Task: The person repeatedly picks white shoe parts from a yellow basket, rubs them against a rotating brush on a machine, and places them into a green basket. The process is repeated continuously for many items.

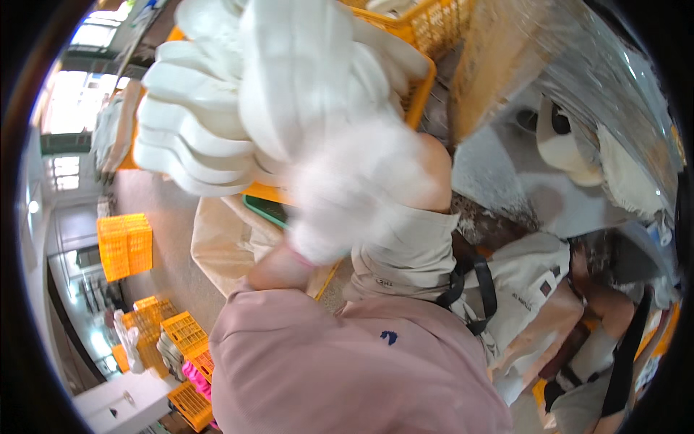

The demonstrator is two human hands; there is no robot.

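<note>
My left hand, in a white glove, is smeared by motion in front of my bare knee. Its fingers cannot be made out. Right beyond it stands a large pile of smooth white sole-shaped pieces, stacked in an orange-yellow crate. One long upright white piece is nearest to the glove, which overlaps its lower end; whether the hand grips it is unclear. No part of my right hand can be made out.
A second yellow crate stands behind the pile. Clear plastic sheeting hangs at the right, over white pieces. Another person's leg is at the lower right. Stacked orange crates stand at the left; a green tray lies below the pile.
</note>
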